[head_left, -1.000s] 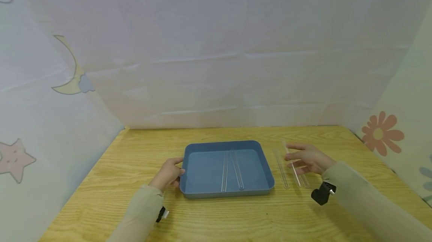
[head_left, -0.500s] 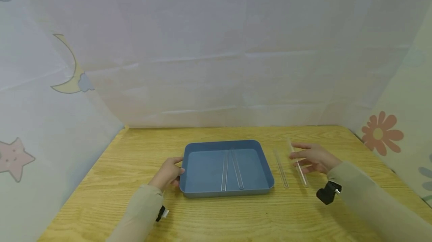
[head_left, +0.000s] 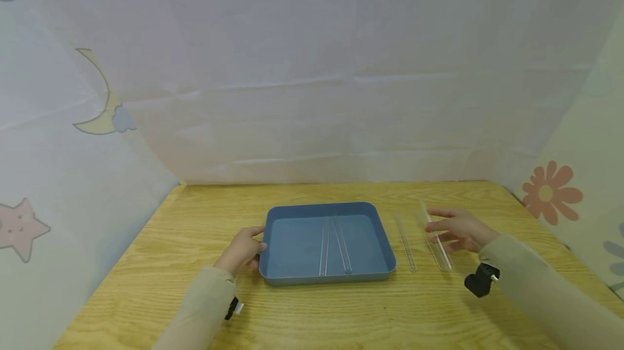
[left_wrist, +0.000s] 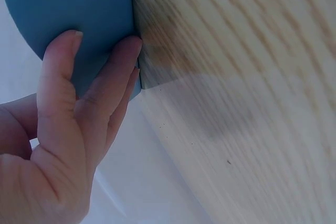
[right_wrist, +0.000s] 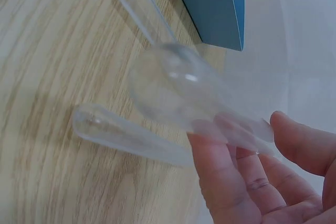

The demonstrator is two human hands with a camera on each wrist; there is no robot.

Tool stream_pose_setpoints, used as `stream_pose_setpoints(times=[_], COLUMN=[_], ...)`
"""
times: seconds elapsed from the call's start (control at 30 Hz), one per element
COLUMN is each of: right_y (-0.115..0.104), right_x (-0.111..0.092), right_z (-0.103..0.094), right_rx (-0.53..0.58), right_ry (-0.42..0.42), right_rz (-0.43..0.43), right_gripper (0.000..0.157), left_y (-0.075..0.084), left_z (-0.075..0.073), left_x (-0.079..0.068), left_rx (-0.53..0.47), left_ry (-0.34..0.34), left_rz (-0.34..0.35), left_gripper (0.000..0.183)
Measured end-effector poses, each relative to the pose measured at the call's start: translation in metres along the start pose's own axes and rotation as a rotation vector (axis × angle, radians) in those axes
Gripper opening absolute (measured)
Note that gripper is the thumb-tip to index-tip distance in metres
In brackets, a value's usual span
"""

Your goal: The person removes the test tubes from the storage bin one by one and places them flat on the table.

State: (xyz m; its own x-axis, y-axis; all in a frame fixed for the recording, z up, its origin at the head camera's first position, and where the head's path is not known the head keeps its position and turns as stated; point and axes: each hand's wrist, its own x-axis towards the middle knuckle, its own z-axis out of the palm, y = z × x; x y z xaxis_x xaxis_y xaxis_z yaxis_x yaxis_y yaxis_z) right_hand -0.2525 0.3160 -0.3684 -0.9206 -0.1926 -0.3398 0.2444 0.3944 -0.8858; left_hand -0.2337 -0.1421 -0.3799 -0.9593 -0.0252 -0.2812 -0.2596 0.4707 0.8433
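My right hand (head_left: 463,231) pinches a clear test tube (right_wrist: 173,87) between thumb and fingers, its rounded end pointing towards me. The held tube is raised over the table and slightly blurred in the right wrist view. Just beneath it lies a second test tube (right_wrist: 126,135), which it partly overlaps in the head view. A third tube (head_left: 405,244) lies between that one and the blue tray (head_left: 292,241). Inside the tray are two more test tubes, one straight (head_left: 324,247) and one slanted (head_left: 343,247). My left hand (head_left: 244,250) grips the tray's left side, fingers against the outer wall.
The wooden table (head_left: 312,317) ends at a pale cloth backdrop (head_left: 312,95) behind and on both sides. Black wrist cameras sit on the left (head_left: 233,309) and right (head_left: 481,280) sleeves.
My right hand has shifted a little to the right with its test tube, passing over the tube lying beneath. The left hand and tray stay put.
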Motion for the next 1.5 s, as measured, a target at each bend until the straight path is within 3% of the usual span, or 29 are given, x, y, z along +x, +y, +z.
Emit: stream_pose_setpoints(times=[1.0, 1.5], right_y=[0.014, 0.019], right_x=[0.007, 0.010], right_z=[-0.024, -0.028], right_rx=[-0.036, -0.074], right_ry=[0.057, 0.107], right_rz=[0.060, 0.046], right_gripper=[0.069, 0.066], left_y=[0.001, 0.001], left_z=[0.002, 0.002], left_x=[0.001, 0.001], left_rx=[0.023, 0.048], left_ry=[0.019, 0.016], left_rz=[-0.014, -0.012], left_gripper=[0.053, 0.053])
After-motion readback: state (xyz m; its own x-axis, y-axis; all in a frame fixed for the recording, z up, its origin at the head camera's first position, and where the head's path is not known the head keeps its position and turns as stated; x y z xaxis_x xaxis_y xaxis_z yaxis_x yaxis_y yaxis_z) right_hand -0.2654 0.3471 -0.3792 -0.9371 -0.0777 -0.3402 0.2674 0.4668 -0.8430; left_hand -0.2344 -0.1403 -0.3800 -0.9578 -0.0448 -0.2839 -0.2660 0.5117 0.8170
